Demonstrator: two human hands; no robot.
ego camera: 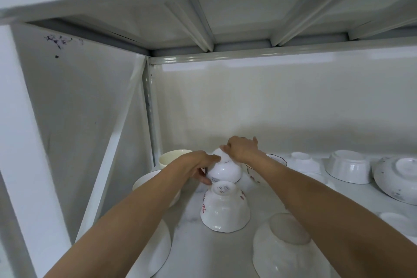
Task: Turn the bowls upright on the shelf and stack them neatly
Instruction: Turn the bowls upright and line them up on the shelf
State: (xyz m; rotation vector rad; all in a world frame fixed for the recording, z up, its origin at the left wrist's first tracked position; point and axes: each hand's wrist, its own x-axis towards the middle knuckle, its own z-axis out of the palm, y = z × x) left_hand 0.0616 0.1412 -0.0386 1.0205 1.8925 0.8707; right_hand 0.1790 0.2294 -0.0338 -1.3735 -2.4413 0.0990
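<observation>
Both my hands hold a small white bowl [224,170] tilted above the shelf [216,253] near the back left. My left hand [199,166] grips its left side and rim. My right hand [242,149] grips its foot from above. Just in front stands an upside-down white bowl with red lettering [224,207]. Another upside-down white bowl [286,248] lies at the front right, partly under my right forearm. A cream bowl [171,158] stands upright at the back left.
Several upside-down white bowls sit along the right: a shallow one [348,166], a speckled one [397,178] and a small one [302,161]. A floral-rimmed bowl [274,160] is behind my right wrist. A diagonal brace [112,153] and the shelf above bound the space.
</observation>
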